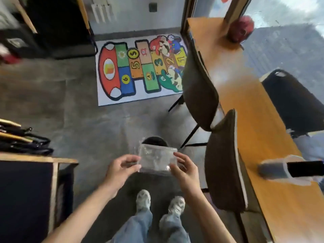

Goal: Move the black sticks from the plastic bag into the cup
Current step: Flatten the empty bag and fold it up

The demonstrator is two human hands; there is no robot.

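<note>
I hold a clear plastic bag (pixel 157 159) flat in front of me, above the floor, between both hands. My left hand (pixel 121 170) pinches its left edge and my right hand (pixel 184 170) pinches its right edge. The bag looks see-through and blurred; I cannot make out black sticks inside it. On the wooden table (pixel 263 120) to my right lies a blurred pale cup-like object (pixel 273 170) with a black part (pixel 305 168) sticking out of it toward the right.
Two dark chairs (pixel 199 88) (pixel 224 163) stand along the table's left side, close to my right arm. A colourful hopscotch mat (pixel 140 71) lies on the grey floor ahead. A dark cabinet with a wooden frame (pixel 26 190) stands at my left. My shoes (pixel 159 204) are below.
</note>
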